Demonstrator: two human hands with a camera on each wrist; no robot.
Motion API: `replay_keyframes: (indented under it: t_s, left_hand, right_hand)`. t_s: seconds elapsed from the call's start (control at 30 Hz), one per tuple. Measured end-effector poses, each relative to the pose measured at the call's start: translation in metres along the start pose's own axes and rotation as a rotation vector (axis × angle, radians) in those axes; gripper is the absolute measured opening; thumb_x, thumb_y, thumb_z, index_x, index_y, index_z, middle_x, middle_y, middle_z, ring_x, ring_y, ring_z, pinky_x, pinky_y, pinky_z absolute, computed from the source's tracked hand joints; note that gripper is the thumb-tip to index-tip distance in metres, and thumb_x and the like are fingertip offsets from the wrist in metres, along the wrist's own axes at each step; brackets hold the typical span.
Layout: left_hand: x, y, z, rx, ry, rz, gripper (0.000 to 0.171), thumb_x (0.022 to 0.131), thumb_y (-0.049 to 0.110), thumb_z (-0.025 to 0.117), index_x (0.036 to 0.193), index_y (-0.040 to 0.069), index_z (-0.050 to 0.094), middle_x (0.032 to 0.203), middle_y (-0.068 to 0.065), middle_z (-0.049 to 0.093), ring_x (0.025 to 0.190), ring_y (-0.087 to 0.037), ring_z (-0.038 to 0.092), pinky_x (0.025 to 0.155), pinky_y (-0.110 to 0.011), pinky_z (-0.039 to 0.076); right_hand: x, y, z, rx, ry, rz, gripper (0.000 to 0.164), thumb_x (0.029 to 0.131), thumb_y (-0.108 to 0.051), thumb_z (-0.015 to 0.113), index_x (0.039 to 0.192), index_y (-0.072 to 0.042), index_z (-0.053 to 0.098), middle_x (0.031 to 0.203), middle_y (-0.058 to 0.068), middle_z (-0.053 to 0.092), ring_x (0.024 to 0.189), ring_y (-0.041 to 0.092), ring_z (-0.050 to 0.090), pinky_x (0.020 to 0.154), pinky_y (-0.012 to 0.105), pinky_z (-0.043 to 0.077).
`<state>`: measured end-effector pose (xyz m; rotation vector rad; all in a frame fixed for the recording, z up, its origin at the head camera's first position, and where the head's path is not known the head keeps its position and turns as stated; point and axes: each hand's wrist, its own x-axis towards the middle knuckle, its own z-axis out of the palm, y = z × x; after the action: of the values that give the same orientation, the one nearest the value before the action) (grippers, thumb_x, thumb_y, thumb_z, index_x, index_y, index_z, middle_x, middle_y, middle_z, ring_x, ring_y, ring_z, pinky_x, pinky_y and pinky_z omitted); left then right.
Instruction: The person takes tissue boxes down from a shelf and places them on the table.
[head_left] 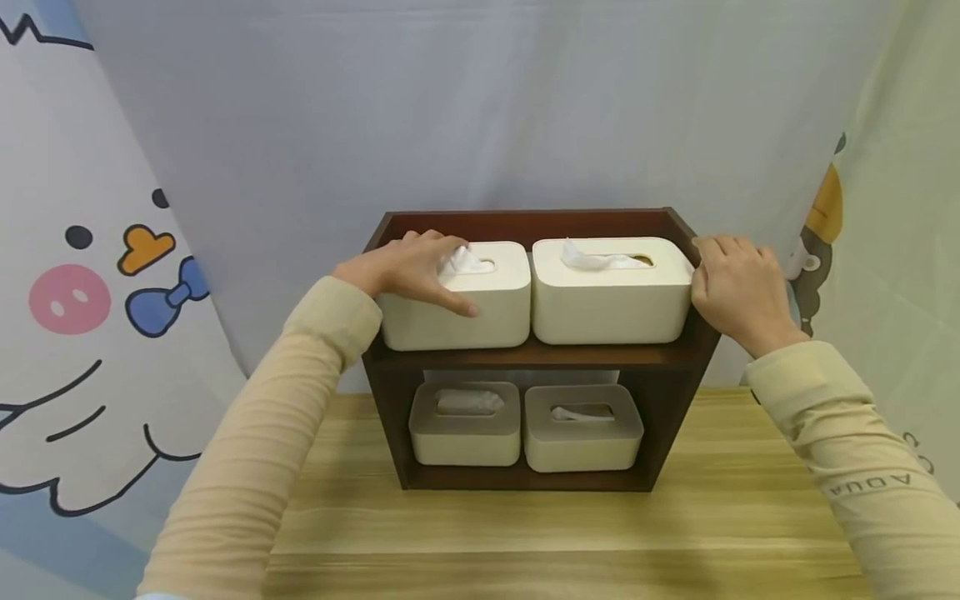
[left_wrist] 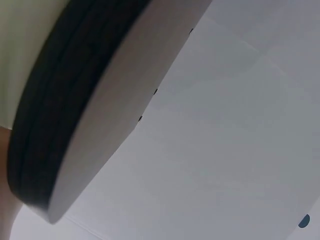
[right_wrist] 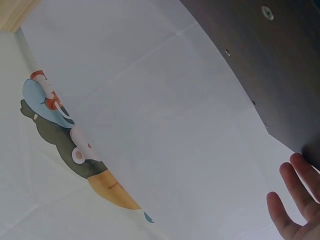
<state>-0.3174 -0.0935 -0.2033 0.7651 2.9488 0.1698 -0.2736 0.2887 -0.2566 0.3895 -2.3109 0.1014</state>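
My left hand [head_left: 420,267] lies over the upper left tissue box [head_left: 491,317], thumb stretched across its front and the other fingers over its top by the white tissue. A second tissue box [head_left: 611,312] stands close beside it on the upper level of the dark brown wooden shelf [head_left: 536,357]. At the shelf's upper right edge my right hand [head_left: 738,287] grips the side panel; in the right wrist view several fingers [right_wrist: 300,195] reach along the outside of that dark panel [right_wrist: 260,65]. A dark rounded edge [left_wrist: 60,100] fills the left wrist view's upper left, and the left fingers are hidden there.
Two more tissue boxes, one left [head_left: 465,446] and one right [head_left: 581,450], stand on the lower level under greyish shade. The shelf rests on a light wood-grain table [head_left: 465,533]. Behind hangs a pale cloth [head_left: 480,108], with cartoon-printed cloth [head_left: 97,375] at the left.
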Motion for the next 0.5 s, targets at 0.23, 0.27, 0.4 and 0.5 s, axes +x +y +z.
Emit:
replay_keyframes:
  t_s: [0.23,0.27,0.4,0.5]
  left_hand:
    - [-0.0007,0.0005,-0.0017,0.014,-0.003,-0.003,0.106,0.056,0.075,0.065,0.142,0.024,0.028,0.134,-0.006,0.037,0.115,-0.025,0.036,0.091,-0.044,0.036]
    - [-0.0009,0.0005,-0.0018,0.018,0.000,-0.001,0.107,0.056,0.076,0.064,0.142,0.023,0.029,0.134,-0.006,0.037,0.114,-0.025,0.036,0.091,-0.044,0.037]
    - [-0.0024,0.0014,-0.0040,0.033,0.018,0.002,0.106,0.056,0.077,0.063,0.141,0.024,0.031,0.132,-0.006,0.040,0.113,-0.025,0.038,0.091,-0.043,0.037]
    - [-0.0038,0.0034,-0.0093,0.046,0.034,0.000,0.104,0.056,0.078,0.063,0.140,0.024,0.031,0.132,-0.006,0.040,0.115,-0.026,0.038,0.091,-0.044,0.038]
  right_hand:
    - [0.0009,-0.0003,-0.0009,0.003,-0.012,0.000,0.034,0.088,-0.010,0.038,0.110,0.005,0.057,0.105,0.026,0.059,0.095,0.043,0.053,0.072,0.056,0.040]
    - [0.0009,-0.0002,-0.0011,0.004,-0.014,0.001,0.034,0.088,-0.010,0.037,0.110,0.005,0.057,0.105,0.026,0.059,0.095,0.043,0.053,0.072,0.056,0.039]
    - [0.0007,0.0000,-0.0015,-0.002,-0.027,0.005,0.034,0.088,-0.011,0.036,0.111,0.005,0.056,0.106,0.026,0.058,0.096,0.043,0.052,0.072,0.057,0.039]
    - [0.0007,0.0005,-0.0017,-0.006,-0.035,0.008,0.035,0.088,-0.011,0.035,0.111,0.005,0.056,0.106,0.026,0.058,0.096,0.043,0.052,0.072,0.057,0.039]
